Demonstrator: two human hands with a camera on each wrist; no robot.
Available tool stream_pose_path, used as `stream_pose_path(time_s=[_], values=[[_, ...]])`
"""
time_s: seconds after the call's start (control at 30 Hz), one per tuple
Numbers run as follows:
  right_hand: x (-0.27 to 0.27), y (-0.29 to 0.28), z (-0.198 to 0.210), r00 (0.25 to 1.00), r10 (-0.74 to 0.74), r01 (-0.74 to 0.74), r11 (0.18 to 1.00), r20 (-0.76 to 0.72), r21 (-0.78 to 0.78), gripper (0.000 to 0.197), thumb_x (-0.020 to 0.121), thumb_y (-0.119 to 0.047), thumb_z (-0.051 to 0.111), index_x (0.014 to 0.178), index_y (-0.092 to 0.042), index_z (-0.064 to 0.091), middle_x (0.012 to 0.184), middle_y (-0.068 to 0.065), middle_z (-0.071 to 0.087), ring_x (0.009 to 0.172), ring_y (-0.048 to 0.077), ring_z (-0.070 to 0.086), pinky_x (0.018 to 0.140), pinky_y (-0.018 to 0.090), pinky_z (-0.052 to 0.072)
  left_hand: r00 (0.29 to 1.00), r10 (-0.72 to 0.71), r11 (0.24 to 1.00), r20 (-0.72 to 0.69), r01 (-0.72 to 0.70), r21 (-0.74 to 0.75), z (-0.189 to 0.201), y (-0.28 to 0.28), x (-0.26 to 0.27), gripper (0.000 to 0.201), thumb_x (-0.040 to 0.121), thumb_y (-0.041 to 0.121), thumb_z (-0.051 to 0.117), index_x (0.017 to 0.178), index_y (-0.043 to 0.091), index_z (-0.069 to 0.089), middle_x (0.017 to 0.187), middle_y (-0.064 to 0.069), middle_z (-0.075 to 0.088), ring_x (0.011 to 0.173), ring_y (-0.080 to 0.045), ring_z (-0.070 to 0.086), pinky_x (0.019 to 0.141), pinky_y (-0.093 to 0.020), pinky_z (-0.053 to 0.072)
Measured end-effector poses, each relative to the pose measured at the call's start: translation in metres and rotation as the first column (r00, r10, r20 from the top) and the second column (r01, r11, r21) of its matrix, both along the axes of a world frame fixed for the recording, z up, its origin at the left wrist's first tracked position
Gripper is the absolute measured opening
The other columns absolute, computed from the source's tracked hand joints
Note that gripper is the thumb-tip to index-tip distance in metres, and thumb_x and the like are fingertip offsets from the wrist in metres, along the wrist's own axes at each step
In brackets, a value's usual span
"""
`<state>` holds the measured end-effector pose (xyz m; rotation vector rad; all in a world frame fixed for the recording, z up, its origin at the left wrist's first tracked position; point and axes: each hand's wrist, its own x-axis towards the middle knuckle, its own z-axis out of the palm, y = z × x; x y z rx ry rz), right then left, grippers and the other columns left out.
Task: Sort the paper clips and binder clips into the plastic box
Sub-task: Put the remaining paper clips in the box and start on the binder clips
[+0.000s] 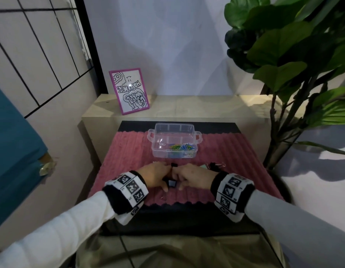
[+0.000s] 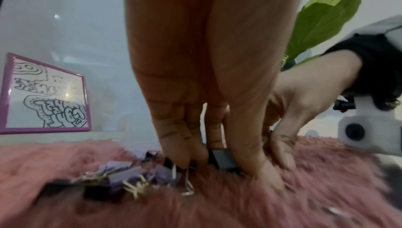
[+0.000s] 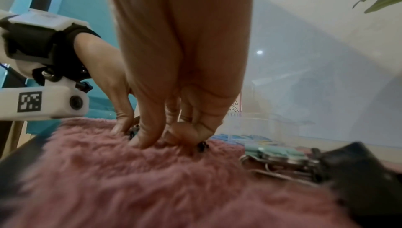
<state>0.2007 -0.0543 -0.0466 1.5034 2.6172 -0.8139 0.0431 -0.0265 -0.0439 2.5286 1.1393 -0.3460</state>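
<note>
A clear plastic box (image 1: pixel 194 151) stands at the far middle of the pink furry mat (image 1: pixel 129 151), with coloured paper clips (image 1: pixel 180 147) in its front part. Both hands meet on the mat just in front of it. My left hand (image 1: pixel 163 178) curls fingertips down around black binder clips (image 2: pixel 224 160). Purple and black binder clips (image 2: pixel 121 178) lie heaped by its fingers. My right hand (image 1: pixel 180 178) faces it, fingers curled onto a small black binder clip (image 3: pixel 202 145). Another black clip (image 1: pixel 172 183) shows between the two thumbs.
Teal binder clips (image 3: pixel 280 154) and a large black one (image 3: pixel 359 168) lie on the mat right of my right hand. A purple-framed drawing (image 1: pixel 129 91) leans on the wooden ledge behind. A leafy plant (image 1: pixel 283 55) rises at the right.
</note>
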Motion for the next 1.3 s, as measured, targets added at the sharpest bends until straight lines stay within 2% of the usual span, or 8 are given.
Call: stream_pose_path(time_s=[0.27, 0.43, 0.53, 0.73, 0.83, 0.93, 1.13, 1.3], values=[[-0.002, -0.006, -0.005, 1.000, -0.014, 0.014, 0.999, 0.014, 0.037, 0.030, 0.082, -0.011, 0.061, 0.110, -0.009, 0.051, 0.106, 0.012, 0.064, 0.096, 0.026, 0.061, 0.079, 0.036, 0.045, 0.989, 0.070, 0.993, 0.128, -0.057, -0.099, 0.017, 0.000, -0.003, 0.035, 0.072, 0.027, 0.072, 0.100, 0.008, 0.063, 0.095, -0.010, 0.065, 0.085, -0.018, 0.057, 0.056, -0.013, 0.034], [0.000, -0.003, 0.006, 0.999, -0.025, 0.025, 1.000, -0.024, 0.010, 0.017, 0.083, -0.012, 0.062, 0.099, -0.007, 0.057, 0.088, 0.003, 0.064, 0.083, 0.020, 0.062, 0.079, 0.034, 0.050, 0.921, 0.193, 0.979, 0.338, -0.159, -0.126, 0.031, 0.000, -0.021, 0.020, 0.073, 0.027, 0.072, 0.088, 0.019, 0.062, 0.082, 0.003, 0.062, 0.077, -0.015, 0.059, 0.061, -0.015, 0.040], [0.015, 0.004, 0.022, 0.982, -0.083, 0.091, 0.995, -0.169, 0.039, 0.006, 0.083, -0.005, 0.059, 0.088, -0.005, 0.060, 0.073, -0.004, 0.057, 0.062, 0.010, 0.055, 0.060, 0.019, 0.045, 0.669, 0.441, 0.887, 0.598, -0.222, -0.406, 0.048, -0.013, -0.053, 0.019, 0.074, 0.018, 0.070, 0.086, 0.010, 0.058, 0.067, 0.003, 0.071, 0.062, -0.008, 0.065, 0.054, -0.013, 0.048], [0.044, 0.047, 0.056, 0.927, -0.210, 0.257, 0.959, -0.310, 0.117, 0.020, 0.080, 0.009, 0.049, 0.087, 0.001, 0.066, 0.071, 0.006, 0.067, 0.056, -0.002, 0.058, 0.054, 0.004, 0.047, 0.153, 0.674, 0.719, 0.723, -0.360, -0.594, 0.032, -0.049, -0.147, 0.070, 0.046, 0.056, 0.080, 0.094, 0.008, 0.064, 0.067, 0.000, 0.068, 0.060, -0.007, 0.062, 0.054, -0.014, 0.052], [0.040, 0.070, 0.059, 0.948, -0.220, 0.249, 0.963, -0.228, 0.105, 0.028, 0.079, 0.012, 0.041, 0.088, 0.006, 0.066, 0.087, 0.027, 0.070, 0.062, 0.013, 0.057, 0.052, 0.003, 0.044, 0.039, 0.742, 0.625, 0.669, -0.399, -0.671, 0.019, -0.060, -0.166, 0.025, 0.081, 0.019, 0.059, 0.101, 0.003, 0.062, 0.056, 0.001, 0.068, 0.049, -0.002, 0.058, 0.043, -0.009, 0.045], [0.030, 0.083, 0.050, 0.977, -0.181, 0.195, 0.973, -0.113, 0.125, 0.030, 0.079, 0.013, 0.043, 0.090, 0.003, 0.070, 0.094, 0.020, 0.070, 0.075, 0.014, 0.057, 0.058, 0.003, 0.041, 0.008, 0.777, 0.564, 0.629, -0.452, -0.691, 0.005, -0.074, -0.174, 0.017, 0.089, 0.004, 0.045, 0.093, 0.006, 0.061, 0.047, 0.002, 0.064, 0.040, 0.001, 0.053, 0.036, -0.007, 0.038], [0.021, 0.099, 0.024, 0.952, -0.182, 0.136, 0.972, 0.248, 0.191, 0.029, 0.083, 0.006, 0.048, 0.102, -0.006, 0.065, 0.115, 0.017, 0.062, 0.102, 0.032, 0.059, 0.094, 0.047, 0.049, -0.093, 0.820, 0.467, 0.565, -0.462, -0.754, -0.025, -0.094, -0.185, 0.016, 0.088, 0.006, 0.047, 0.093, 0.006, 0.062, 0.060, -0.003, 0.071, 0.047, -0.003, 0.056, 0.041, -0.008, 0.038], [0.006, 0.100, 0.029, 0.938, -0.166, 0.117, 0.978, 0.305, 0.173, 0.031, 0.086, 0.003, 0.048, 0.113, -0.008, 0.060, 0.119, 0.013, 0.059, 0.109, 0.030, 0.056, 0.087, 0.035, 0.046, -0.061, 0.823, 0.478, 0.564, -0.461, -0.748, -0.029, -0.101, -0.181, 0.016, 0.089, 0.006, 0.047, 0.092, 0.006, 0.063, 0.059, -0.002, 0.070, 0.046, -0.002, 0.054, 0.040, -0.008, 0.036]])
